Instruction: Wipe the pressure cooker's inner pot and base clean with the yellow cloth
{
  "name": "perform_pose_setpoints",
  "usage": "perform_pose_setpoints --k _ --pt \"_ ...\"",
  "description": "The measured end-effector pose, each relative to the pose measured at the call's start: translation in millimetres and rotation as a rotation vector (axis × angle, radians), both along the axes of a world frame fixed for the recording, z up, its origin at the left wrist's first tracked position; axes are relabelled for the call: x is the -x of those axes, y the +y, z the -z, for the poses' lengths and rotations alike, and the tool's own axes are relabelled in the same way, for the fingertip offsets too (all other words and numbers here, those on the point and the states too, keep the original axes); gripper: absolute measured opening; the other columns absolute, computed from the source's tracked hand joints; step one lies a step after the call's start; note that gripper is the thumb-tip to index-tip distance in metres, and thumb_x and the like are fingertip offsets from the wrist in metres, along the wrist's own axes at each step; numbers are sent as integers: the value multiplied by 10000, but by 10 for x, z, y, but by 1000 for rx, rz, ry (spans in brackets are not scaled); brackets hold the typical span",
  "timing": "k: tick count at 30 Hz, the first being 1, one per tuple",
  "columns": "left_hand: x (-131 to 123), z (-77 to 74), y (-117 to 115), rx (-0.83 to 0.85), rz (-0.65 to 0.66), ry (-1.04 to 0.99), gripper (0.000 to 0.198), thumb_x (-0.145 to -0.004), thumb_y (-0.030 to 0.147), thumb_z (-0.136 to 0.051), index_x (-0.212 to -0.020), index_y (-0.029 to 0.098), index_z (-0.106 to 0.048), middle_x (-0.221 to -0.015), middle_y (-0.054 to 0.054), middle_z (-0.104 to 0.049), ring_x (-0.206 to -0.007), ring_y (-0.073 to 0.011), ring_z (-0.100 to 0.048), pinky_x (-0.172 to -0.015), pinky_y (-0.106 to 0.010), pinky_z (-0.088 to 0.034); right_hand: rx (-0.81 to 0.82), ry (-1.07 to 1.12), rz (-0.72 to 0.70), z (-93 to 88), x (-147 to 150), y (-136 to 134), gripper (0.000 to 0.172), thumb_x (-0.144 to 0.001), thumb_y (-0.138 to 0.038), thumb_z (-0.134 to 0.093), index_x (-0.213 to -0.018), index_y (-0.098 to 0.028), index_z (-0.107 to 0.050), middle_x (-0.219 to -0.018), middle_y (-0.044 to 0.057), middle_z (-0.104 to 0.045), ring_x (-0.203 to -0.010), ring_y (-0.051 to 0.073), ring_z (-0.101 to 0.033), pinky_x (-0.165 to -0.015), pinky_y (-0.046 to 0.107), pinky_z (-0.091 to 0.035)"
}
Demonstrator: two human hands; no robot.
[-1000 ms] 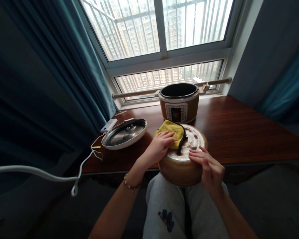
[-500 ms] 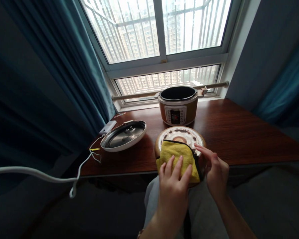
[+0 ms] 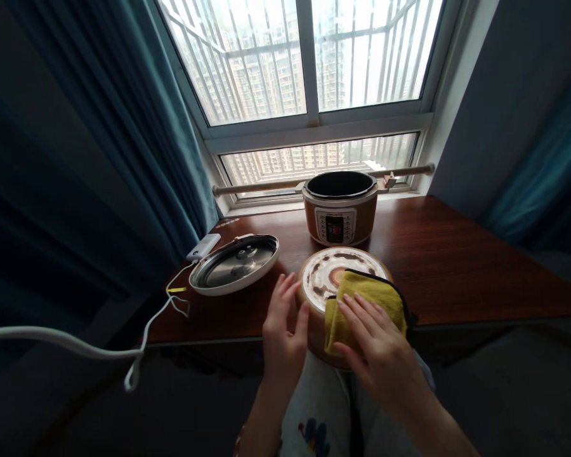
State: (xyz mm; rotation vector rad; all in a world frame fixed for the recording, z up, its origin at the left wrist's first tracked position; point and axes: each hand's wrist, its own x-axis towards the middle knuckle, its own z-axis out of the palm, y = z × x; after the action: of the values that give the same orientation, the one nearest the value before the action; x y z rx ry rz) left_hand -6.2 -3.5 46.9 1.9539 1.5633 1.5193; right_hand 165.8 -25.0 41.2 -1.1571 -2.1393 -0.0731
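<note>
An upside-down pot (image 3: pixel 316 279) with a golden-brown side and a whitish, brown-stained base is at the table's front edge, above my lap. My right hand (image 3: pixel 375 336) presses a folded yellow cloth (image 3: pixel 380 293) with black edging onto the right part of the base, fingers close together. My left hand (image 3: pixel 285 330) is at the pot's left side, fingers apart and holding nothing; its fingertips are at the rim, and whether they touch it I cannot tell. Behind the pot stands an electric cooker (image 3: pixel 340 209), lidless, with a dark inside and a control panel on its front.
To the left, a detached cooker lid (image 3: pixel 235 263) lies with its metal inside facing up. A white device (image 3: pixel 203 246) with a white cable (image 3: pixel 155 320) sits beside it. The wooden table (image 3: pixel 438 260) reaches to the window, where a rail (image 3: pixel 261 188) crosses.
The cloth has shifted right across the pot's base. My right hand has come onto it, while my left hand has let go and moved to the pot's left side.
</note>
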Motion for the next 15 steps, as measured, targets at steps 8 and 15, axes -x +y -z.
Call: perform_pose_setpoints --k 8,15 --pt "57 413 378 300 -161 -96 664 -736 367 -600 -1294 135 -323 -1365 -183 -327 -1307 -310 -252 -1062 -510 -205 24 20 19 -18 -17 172 306 -868 -273 -497 -1162 -247 -578 -1242 7 -545 -1169 237 -456 -981 431 -367" --pt "91 415 368 382 -137 -60 573 -735 392 -577 -1231 154 -414 -1389 -157 -282 -1314 -303 -212 -1068 -487 -189 149 236 82 113 -513 756 265 -874 -318 -459 -992 -213 -672 -1132 43 -616 -1145 241 -481 -987 462 -374"
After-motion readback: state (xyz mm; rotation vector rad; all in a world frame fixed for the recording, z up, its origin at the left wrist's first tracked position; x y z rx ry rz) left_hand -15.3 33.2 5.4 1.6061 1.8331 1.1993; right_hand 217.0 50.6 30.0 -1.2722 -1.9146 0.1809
